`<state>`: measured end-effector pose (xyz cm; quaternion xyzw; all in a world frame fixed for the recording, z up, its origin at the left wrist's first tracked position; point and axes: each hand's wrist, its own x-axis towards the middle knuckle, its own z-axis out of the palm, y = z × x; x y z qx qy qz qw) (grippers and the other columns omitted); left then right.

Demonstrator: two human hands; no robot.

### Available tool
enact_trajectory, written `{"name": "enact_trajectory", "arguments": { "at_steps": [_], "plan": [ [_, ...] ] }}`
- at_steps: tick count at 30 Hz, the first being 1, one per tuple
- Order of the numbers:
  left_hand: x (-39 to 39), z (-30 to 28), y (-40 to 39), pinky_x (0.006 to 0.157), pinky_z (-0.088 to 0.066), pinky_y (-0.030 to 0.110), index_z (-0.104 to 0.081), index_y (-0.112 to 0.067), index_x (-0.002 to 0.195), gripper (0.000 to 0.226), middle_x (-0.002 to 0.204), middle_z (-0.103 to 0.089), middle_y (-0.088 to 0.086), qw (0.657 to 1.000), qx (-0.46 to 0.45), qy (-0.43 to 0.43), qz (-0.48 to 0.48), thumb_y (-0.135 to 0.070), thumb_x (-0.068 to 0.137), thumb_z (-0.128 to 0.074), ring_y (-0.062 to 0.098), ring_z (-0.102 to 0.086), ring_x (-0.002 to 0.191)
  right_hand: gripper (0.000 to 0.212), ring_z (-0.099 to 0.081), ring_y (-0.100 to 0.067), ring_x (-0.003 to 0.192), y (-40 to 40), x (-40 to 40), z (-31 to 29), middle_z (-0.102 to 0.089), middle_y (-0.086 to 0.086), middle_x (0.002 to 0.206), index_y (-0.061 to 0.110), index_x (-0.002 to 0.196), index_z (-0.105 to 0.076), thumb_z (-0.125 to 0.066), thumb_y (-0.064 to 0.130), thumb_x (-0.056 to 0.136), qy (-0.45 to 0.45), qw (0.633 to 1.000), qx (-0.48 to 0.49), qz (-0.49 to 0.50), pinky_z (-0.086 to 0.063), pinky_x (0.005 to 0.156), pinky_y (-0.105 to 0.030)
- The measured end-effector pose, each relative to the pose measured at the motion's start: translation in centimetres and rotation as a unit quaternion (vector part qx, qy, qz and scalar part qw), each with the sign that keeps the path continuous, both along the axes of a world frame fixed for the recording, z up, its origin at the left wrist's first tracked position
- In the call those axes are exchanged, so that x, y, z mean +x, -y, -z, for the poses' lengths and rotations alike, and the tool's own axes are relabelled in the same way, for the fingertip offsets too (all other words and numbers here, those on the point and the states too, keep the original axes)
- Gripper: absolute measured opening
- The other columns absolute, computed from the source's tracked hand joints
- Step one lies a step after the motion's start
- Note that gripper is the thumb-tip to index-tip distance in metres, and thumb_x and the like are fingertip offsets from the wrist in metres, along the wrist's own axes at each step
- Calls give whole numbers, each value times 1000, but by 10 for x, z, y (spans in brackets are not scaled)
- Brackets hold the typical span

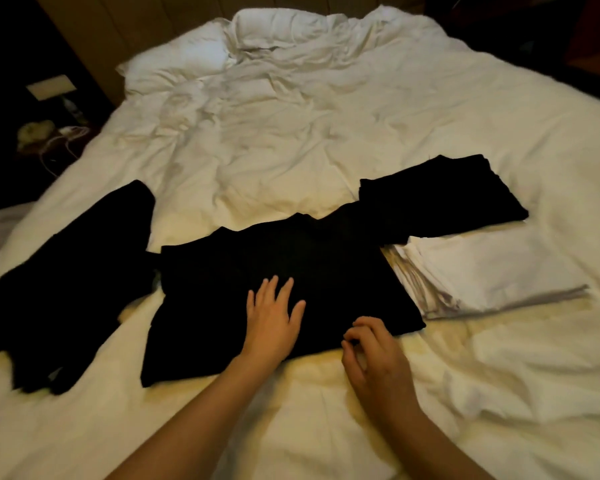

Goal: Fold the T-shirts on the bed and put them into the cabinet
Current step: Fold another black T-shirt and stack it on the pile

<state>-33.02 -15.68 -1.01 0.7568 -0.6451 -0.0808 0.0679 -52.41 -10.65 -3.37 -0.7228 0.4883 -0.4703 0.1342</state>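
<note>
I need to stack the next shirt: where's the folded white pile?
Head view, right side of the bed: the white pile lies beside the black shirt, just before the folded black pile.

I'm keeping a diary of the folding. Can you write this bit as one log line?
left hand: flat on black T-shirt | right hand: fingers curled at its near edge | folded black pile, folded white pile: beside it

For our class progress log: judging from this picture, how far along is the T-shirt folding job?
Done: a folded black stack and a folded white stack lie on the bed. In hand: the left hand presses flat on a black T-shirt while the right hand, fingers curled, is at its near edge. Left: the crumpled black garment is unfolded; no cabinet is in view.
</note>
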Motion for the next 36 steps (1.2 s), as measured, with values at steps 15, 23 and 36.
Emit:
{"name": "enact_trajectory", "arguments": {
  "at_steps": [15, 23, 36],
  "plan": [
    [110, 23, -130, 115, -31, 39, -66, -19, 126, 43, 135, -57, 3, 954, -246, -118, -127, -39, 102, -36, 22, -43, 134, 16, -54, -24, 114, 1, 104, -34, -53, -6, 123, 12, 102, -66, -72, 19, 88, -121, 986, 63, -98, -51, 91, -39],
    [156, 27, -145, 98, -47, 35, -60, -17, 129, 39, 115, -59, -8, 852, -275, -307, -322, -33, 94, -66, 15, -53, 112, 19, -48, -9, 104, 58, 189, -64, -43, 9, 116, 19, 110, -62, -60, 33, 97, -170, 962, 145, -160, -39, 81, -21],
    [183, 9, -145, 53, -38, 18, -62, -12, 83, 15, 58, -55, -9, 739, -273, -522, -326, -19, 96, -65, 6, -45, 51, 45, -58, -29, 113, 149, 305, -55, -48, -6, 138, 10, 137, -50, -58, 32, 98, -354, 907, 129, -188, -51, 87, -40]
  ]
}}
